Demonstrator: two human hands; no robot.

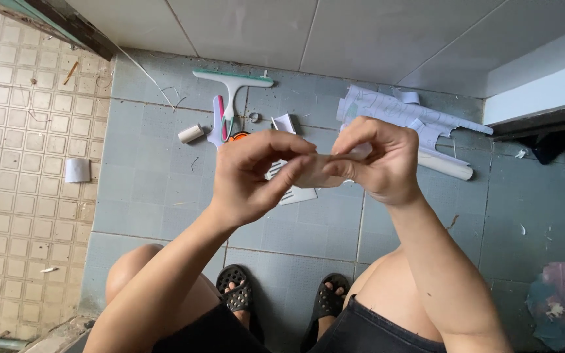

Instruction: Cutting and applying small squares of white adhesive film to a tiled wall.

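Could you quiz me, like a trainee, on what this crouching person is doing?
1. True or false: both hands pinch one small pale strip.
2. Which tool lies by the wall? A) hammer B) squeegee C) saw
3. What is on the person's feet?

Key:
1. True: the left hand and right hand grip its ends.
2. B, the squeegee.
3. Black sandals.
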